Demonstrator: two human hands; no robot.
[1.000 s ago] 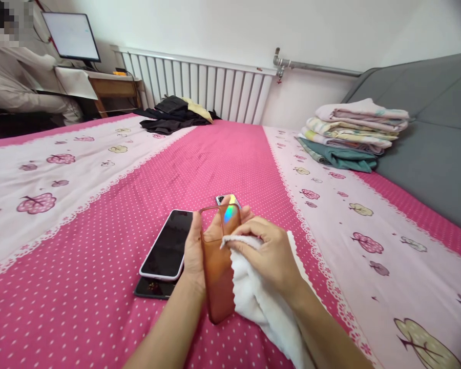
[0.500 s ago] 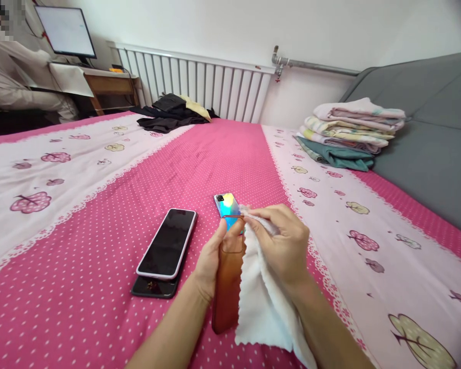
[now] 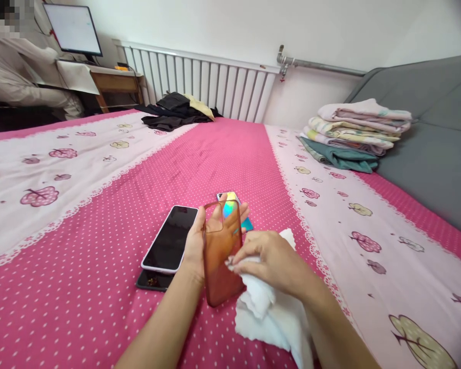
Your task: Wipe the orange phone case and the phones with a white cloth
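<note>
My left hand (image 3: 195,243) holds a see-through orange-brown phone case (image 3: 223,256) tilted upright, thumb at its left edge and fingers spread behind it. In my right hand (image 3: 267,259) a white cloth (image 3: 271,320) is pinched, one bunched corner touching the lower right of the case. The rest of the cloth hangs down toward the bed. Behind the case lies a shiny blue phone (image 3: 247,224), partly hidden. Left of my left hand, a phone with a pale rim (image 3: 169,240) rests on top of a dark phone (image 3: 153,281).
Everything lies on a pink dotted bedspread (image 3: 111,236). Dark clothes (image 3: 172,110) are heaped at the far edge by a white radiator (image 3: 200,77). Folded bedding (image 3: 363,130) is stacked by the grey headboard (image 3: 438,118). A person (image 3: 19,77) sits at a desk with a monitor (image 3: 72,28).
The case has turned to show more of its width and has risen slightly. My right hand with the cloth has moved from its top edge down to its lower right side.
</note>
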